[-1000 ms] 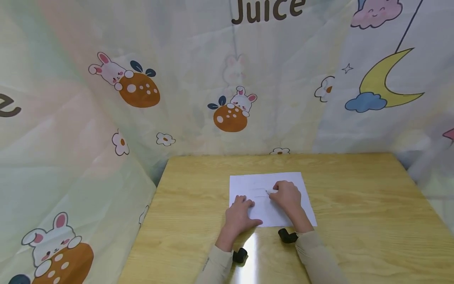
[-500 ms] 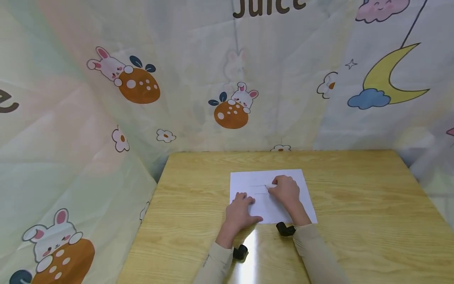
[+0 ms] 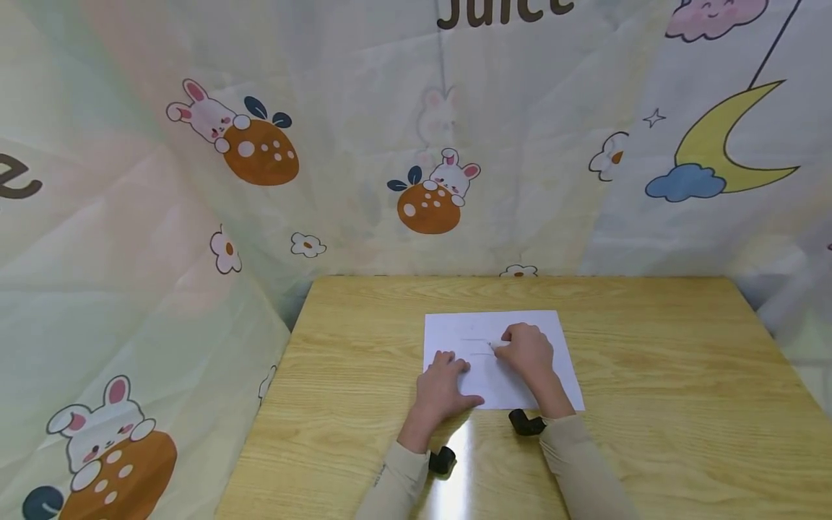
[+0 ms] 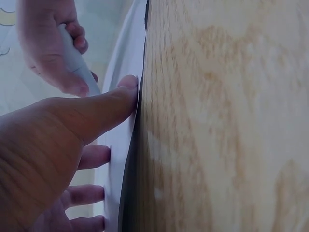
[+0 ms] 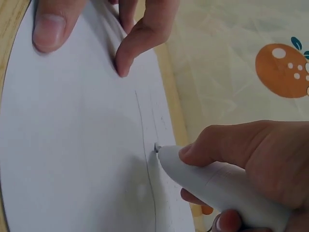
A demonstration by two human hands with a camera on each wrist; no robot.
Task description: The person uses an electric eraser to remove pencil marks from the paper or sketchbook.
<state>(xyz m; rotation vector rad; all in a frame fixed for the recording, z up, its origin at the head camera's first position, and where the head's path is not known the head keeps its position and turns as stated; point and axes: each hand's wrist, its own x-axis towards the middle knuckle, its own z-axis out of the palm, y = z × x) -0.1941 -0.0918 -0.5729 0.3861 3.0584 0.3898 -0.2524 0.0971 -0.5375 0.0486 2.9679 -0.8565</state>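
Note:
A white sheet of paper point(image 3: 500, 396) lies on the wooden table, with thin pencil-like lines across its middle. My left hand point(image 3: 442, 390) rests on its left part with fingers spread, the thumb by the near edge; the left wrist view has this thumb point(image 4: 108, 108) large at the paper's edge. My right hand point(image 3: 529, 355) grips a thick white pen point(image 5: 212, 181) with a tapered nose, fingers curled round its body. In the right wrist view its small dark tip sits at the paper, between two drawn lines point(image 5: 145, 145).
The wooden table point(image 3: 663, 383) runs out to both sides of the paper. A printed cloth point(image 3: 338, 180) with rabbits and flowers hangs behind and to the left. Black wrist mounts point(image 3: 443, 461) stick out from both beige sleeves point(image 3: 395, 482).
The pen tip has gone up to the upper line and back down a little between the two lines. My left hand stays on the paper; the head view has shifted slightly.

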